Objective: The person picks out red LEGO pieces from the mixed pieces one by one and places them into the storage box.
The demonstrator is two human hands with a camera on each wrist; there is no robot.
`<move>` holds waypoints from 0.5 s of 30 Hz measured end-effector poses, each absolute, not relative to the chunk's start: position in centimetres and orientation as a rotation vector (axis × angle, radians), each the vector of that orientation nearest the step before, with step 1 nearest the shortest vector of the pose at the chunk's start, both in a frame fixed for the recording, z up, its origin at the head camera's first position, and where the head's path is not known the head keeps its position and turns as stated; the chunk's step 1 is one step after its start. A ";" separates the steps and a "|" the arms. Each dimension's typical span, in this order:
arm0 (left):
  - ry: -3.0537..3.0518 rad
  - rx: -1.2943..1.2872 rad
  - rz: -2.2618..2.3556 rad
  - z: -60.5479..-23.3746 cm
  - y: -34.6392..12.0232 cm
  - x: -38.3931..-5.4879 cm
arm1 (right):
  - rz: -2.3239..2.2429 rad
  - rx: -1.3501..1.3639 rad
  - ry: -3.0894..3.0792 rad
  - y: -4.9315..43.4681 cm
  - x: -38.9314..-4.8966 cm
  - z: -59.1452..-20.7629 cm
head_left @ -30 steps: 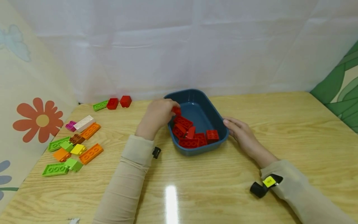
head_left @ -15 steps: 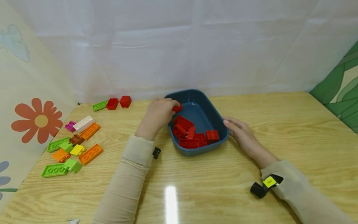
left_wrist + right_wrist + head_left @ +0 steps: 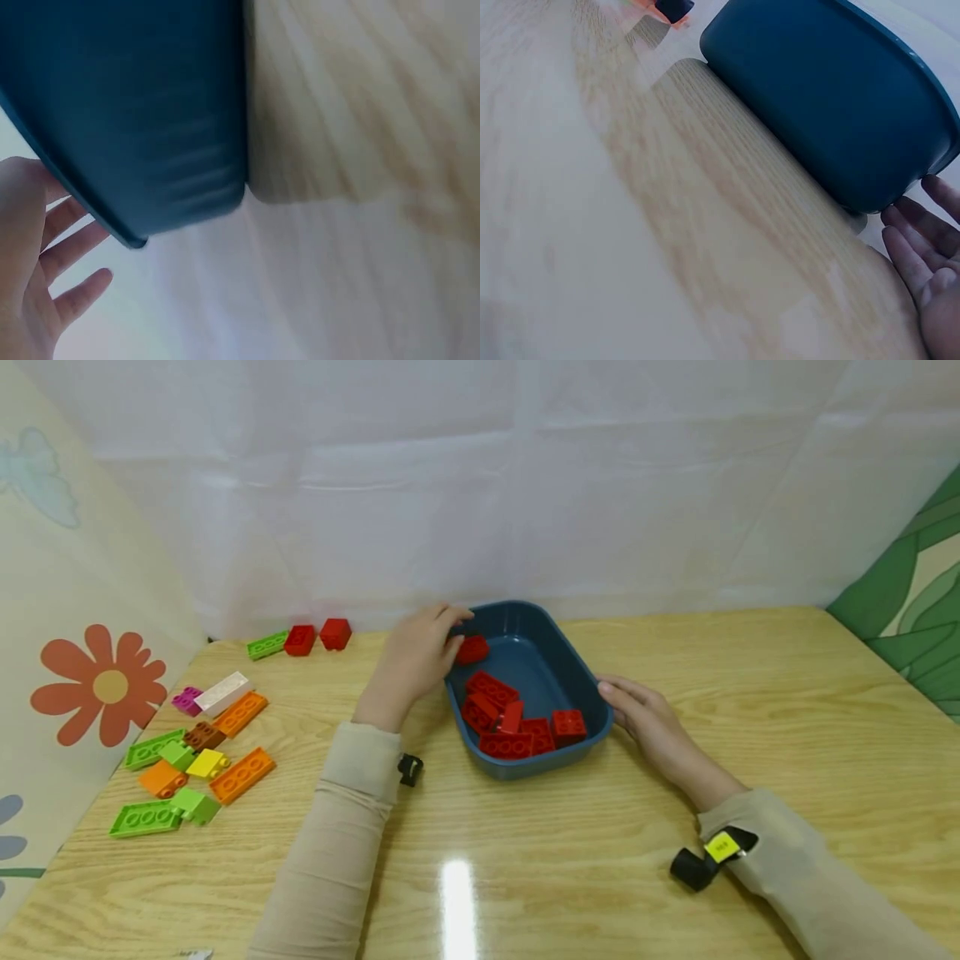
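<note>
A dark blue plastic box (image 3: 551, 647) stands on the table, with several red toy bricks (image 3: 507, 744) in its near part. One more red brick (image 3: 472, 650) lies inside by the far left wall, close to my left hand (image 3: 416, 656). That hand is at the left rim with its fingers spread and nothing in them; in the left wrist view its fingers (image 3: 75, 251) show beside the box's rim. My right hand (image 3: 648, 727) touches the box's right side near the corner, its fingertips (image 3: 902, 206) against the outer wall in the right wrist view.
To the left on the wooden table (image 3: 525, 860) lie several loose bricks, among them a white one (image 3: 224, 694), a yellow one (image 3: 208, 764) and an orange one (image 3: 242, 775). Two red bricks (image 3: 335, 633) and a green one (image 3: 267, 645) lie by the white backdrop (image 3: 375, 485).
My left hand has let go of the red brick, which now lies in the box. Its fingers have spread and drawn slightly left. The right hand has stayed in place.
</note>
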State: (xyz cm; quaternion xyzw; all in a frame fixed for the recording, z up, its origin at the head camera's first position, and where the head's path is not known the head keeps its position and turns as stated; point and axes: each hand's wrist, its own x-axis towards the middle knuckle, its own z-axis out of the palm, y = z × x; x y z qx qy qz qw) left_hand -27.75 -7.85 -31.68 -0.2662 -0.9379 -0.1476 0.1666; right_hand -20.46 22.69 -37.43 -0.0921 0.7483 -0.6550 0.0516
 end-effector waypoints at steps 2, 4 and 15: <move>-2.666 -0.714 -0.430 -31.9 -8.4 -28.0 | -1.991 -0.274 2.277 22.6 -20.4 -37.4; -2.677 -0.657 -0.449 -32.0 -8.8 -28.1 | -1.994 -0.272 2.276 22.6 -20.5 -37.3; -2.742 -0.242 -0.507 -32.2 -11.7 -28.7 | -2.014 -0.272 2.262 22.3 -20.6 -37.5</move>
